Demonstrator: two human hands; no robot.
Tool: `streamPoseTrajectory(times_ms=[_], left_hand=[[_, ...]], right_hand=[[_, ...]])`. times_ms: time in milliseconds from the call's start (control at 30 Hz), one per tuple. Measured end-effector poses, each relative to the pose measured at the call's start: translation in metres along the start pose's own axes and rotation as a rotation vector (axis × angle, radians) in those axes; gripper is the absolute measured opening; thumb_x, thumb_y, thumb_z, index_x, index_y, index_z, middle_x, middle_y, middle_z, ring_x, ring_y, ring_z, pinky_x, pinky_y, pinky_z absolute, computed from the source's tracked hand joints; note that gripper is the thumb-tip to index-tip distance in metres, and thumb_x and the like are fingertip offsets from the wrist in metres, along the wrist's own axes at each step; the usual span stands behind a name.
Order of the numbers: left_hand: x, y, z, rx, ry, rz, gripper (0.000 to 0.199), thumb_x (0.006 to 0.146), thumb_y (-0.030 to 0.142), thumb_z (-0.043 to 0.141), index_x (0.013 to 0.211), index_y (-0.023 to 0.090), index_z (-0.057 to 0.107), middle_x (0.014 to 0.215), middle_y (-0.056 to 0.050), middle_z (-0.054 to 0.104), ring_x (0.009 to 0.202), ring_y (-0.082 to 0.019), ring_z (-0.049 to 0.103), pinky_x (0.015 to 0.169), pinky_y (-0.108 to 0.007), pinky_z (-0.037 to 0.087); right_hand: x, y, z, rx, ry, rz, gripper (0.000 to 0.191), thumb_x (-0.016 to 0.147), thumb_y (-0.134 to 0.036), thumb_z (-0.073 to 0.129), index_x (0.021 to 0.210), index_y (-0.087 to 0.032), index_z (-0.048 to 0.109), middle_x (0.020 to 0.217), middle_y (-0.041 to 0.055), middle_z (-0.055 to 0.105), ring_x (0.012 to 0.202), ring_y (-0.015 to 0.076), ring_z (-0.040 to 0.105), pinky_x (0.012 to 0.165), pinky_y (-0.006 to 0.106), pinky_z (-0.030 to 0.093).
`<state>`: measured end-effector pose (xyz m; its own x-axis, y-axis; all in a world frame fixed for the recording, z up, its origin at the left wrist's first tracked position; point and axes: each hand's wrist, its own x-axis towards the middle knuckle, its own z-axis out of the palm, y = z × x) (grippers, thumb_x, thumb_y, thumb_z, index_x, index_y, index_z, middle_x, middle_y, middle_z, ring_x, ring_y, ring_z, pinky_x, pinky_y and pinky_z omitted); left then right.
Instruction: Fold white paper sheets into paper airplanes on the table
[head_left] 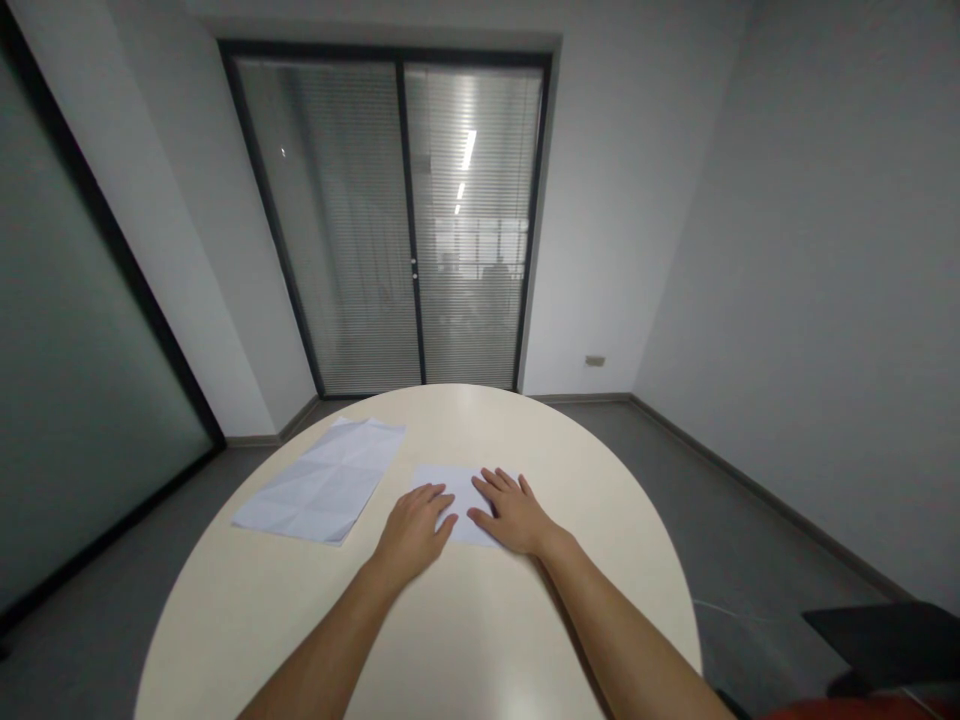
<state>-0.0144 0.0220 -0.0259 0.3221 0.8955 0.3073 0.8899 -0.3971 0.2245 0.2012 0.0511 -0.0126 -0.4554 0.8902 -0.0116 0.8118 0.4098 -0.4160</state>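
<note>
A small white sheet of paper [466, 500] lies flat near the middle of the round cream table [450, 640]. On its left part rests my left hand [417, 528], palm down with the fingers apart. My right hand [513, 510] lies palm down over the sheet's right part, its fingers spread. Between the two hands a strip of the paper shows; the rest of it is partly hidden under them. Larger creased white sheets [326, 485] lie to the left of my left hand, touched by neither hand.
Beyond the table stands a dark-framed glass door [412, 220] with blinds. A frosted glass panel [75, 350] is at the left. At the lower right, a black flat object [889, 640] sits beside something red [847, 710]. A thin cable crosses the floor there.
</note>
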Motion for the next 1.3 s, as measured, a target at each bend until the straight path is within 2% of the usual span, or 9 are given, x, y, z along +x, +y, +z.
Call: streamPoseTrajectory(times_ms=[167,367,500,633,733,867,1033,1167,1300], left_hand=[[-0.0008,-0.0006,0.0022,0.04,-0.011,-0.033,0.037,0.097,0.038,0.052,0.129,0.024,0.066,0.142,-0.008,0.06,0.135,-0.031,0.05,0.116,-0.055,0.031],[0.002,-0.0059,0.0031,0.022,-0.019,-0.056,0.036,0.098,0.027,0.046,0.128,0.022,0.067,0.141,-0.008,0.061,0.132,-0.026,0.053,0.115,-0.045,0.035],[-0.0004,-0.0069,0.0045,-0.014,-0.026,-0.058,0.041,0.099,0.036,0.046,0.132,0.02,0.064,0.145,-0.009,0.057,0.135,-0.026,0.049,0.117,-0.043,0.034],[-0.0026,-0.0054,0.007,0.002,-0.061,-0.093,0.048,0.098,0.043,0.045,0.139,0.021,0.058,0.152,-0.011,0.049,0.142,-0.031,0.041,0.119,-0.052,0.028],[-0.0021,-0.0048,0.008,0.018,-0.07,-0.127,0.048,0.099,0.042,0.043,0.141,0.022,0.056,0.154,-0.01,0.047,0.145,-0.032,0.037,0.12,-0.054,0.025],[-0.0001,-0.0059,0.0063,0.038,-0.043,-0.142,0.047,0.098,0.04,0.045,0.138,0.02,0.058,0.151,-0.011,0.05,0.144,-0.032,0.038,0.119,-0.053,0.025],[0.0001,-0.0057,0.0026,-0.001,-0.026,-0.094,0.043,0.098,0.037,0.045,0.135,0.02,0.061,0.148,-0.011,0.053,0.142,-0.03,0.042,0.119,-0.049,0.028],[-0.0022,-0.0028,0.0029,-0.021,-0.085,-0.104,0.052,0.098,0.045,0.044,0.143,0.022,0.053,0.155,-0.011,0.045,0.145,-0.033,0.036,0.119,-0.053,0.026],[-0.0036,-0.0013,0.003,-0.021,-0.146,-0.114,0.055,0.098,0.046,0.042,0.149,0.024,0.047,0.16,-0.01,0.036,0.149,-0.035,0.027,0.12,-0.057,0.021]], right_hand=[[0.0017,0.0049,-0.0005,-0.011,0.022,0.037,0.065,0.098,-0.057,0.04,0.154,-0.023,0.038,0.164,0.0103,0.025,0.152,0.0333,0.015,0.12,0.061,0.005],[0.003,0.0099,0.0011,-0.017,0.051,0.023,0.063,0.098,-0.054,0.042,0.152,-0.022,0.041,0.163,0.0114,0.03,0.151,0.0361,0.019,0.119,0.062,0.008],[0.0031,0.0102,-0.0007,-0.034,0.111,-0.038,0.057,0.096,-0.05,0.047,0.146,-0.022,0.05,0.158,0.0118,0.039,0.148,0.0373,0.025,0.118,0.063,0.012],[0.0054,0.0092,-0.0033,0.007,0.203,-0.221,0.045,0.095,-0.036,0.053,0.134,-0.018,0.062,0.141,0.0129,0.058,0.132,0.0282,0.048,0.116,0.046,0.03],[0.0063,0.0084,-0.0028,0.056,0.202,-0.336,0.042,0.093,-0.034,0.056,0.13,-0.017,0.066,0.134,0.013,0.063,0.126,0.0257,0.054,0.112,0.04,0.037],[0.0054,0.008,-0.0001,0.095,0.172,-0.365,0.043,0.091,-0.037,0.06,0.128,-0.017,0.067,0.135,0.0131,0.064,0.127,0.0261,0.054,0.112,0.04,0.038],[0.0033,0.007,0.0004,0.088,0.154,-0.322,0.046,0.092,-0.041,0.058,0.131,-0.017,0.065,0.141,0.0133,0.059,0.133,0.0268,0.05,0.116,0.042,0.035],[0.0011,0.0055,-0.0017,0.069,0.118,-0.286,0.053,0.091,-0.045,0.059,0.136,-0.018,0.061,0.147,0.0135,0.053,0.139,0.03,0.046,0.118,0.046,0.03],[0.0003,0.0048,-0.0036,0.056,0.063,-0.279,0.067,0.085,-0.053,0.065,0.141,-0.018,0.057,0.152,0.0157,0.047,0.143,0.0344,0.039,0.119,0.052,0.026]])
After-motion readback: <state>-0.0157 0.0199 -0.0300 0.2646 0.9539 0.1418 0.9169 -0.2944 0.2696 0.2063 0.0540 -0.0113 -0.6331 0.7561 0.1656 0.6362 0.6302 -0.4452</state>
